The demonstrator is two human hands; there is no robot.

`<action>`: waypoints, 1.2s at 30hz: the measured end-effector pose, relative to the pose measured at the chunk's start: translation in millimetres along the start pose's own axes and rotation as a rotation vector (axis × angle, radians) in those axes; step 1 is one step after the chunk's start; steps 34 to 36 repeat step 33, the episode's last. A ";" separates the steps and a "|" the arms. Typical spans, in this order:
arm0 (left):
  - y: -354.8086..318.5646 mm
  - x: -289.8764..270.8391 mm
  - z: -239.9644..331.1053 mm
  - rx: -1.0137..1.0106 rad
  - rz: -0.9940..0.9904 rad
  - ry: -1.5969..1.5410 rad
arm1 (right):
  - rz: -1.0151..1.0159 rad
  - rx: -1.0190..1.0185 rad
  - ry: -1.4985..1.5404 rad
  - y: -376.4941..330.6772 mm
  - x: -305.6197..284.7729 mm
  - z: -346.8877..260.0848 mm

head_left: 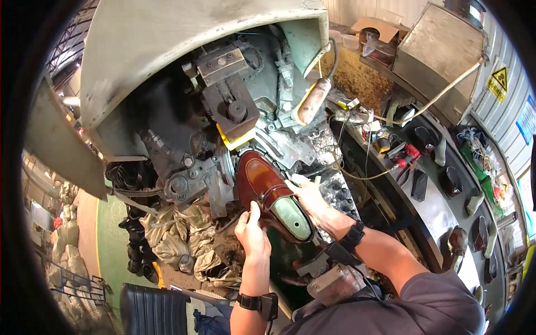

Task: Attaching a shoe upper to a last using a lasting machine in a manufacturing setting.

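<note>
We hold a brown leather shoe (262, 184) on its pale green last (294, 216), its toe pushed in under the grey machine (223, 111). Our left hand (251, 231) clasps the shoe's near side; our right hand (307, 195) closes over its far side.

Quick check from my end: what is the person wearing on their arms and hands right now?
Both hands are bare, no gloves. The left hand has a black strap with a small black box-shaped device on the wrist. The right hand has a black wristband. The forearms are uncovered; a short grey sleeve covers the right upper arm.
</note>
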State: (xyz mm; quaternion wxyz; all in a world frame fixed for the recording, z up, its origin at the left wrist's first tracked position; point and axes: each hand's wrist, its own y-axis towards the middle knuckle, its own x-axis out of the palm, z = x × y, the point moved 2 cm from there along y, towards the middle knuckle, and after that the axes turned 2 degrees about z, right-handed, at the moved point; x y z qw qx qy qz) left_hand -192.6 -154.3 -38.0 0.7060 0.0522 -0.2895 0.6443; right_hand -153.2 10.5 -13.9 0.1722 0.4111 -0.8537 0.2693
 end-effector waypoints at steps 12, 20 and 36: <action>17.3 1.3 -50.5 -0.095 0.074 -0.231 | -0.089 0.092 -0.016 35.3 -13.6 14.2; 28.8 23.2 -75.9 0.012 0.277 -0.364 | -0.181 -0.036 0.018 48.6 -22.1 34.6; 25.2 28.7 -67.3 0.005 0.345 -0.419 | -0.103 0.197 0.076 49.7 -32.9 39.5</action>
